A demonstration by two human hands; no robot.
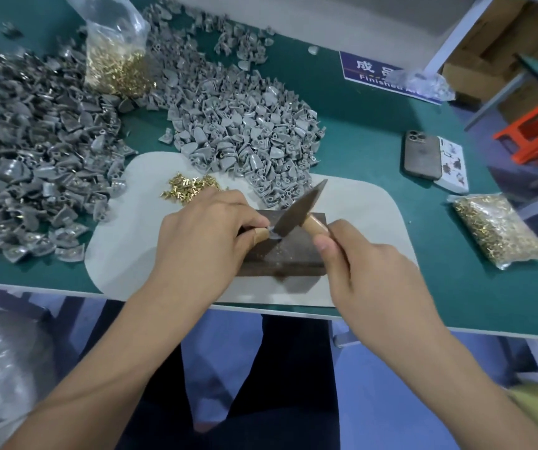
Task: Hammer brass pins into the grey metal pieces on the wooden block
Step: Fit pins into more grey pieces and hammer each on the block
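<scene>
On top of the wooden block (288,254), the left hand (202,235) pinches a grey metal piece (274,236) between thumb and curled fingers (248,219), one fingertip wrapped in tan tape. Right of it on the block, the right hand (355,264) has its fingers clenched round the wooden handle of a small hammer (296,211), thumb along the grip; the dark head slants down so its lower end meets the held piece, the pointed end rising past the block's far edge. The block lies on a pale mat (124,254) on the green bench (374,138). Just beyond the block, loose brass pins (189,186) sit on the mat, beside a light grey heap of pieces (244,125). Left of the block spreads a darker heap (30,164), with an open bag of pins (116,60) behind it. Right of the block lie a sealed bag of pins (498,230), and farther back a phone (421,157) resting face down against a small card.
</scene>
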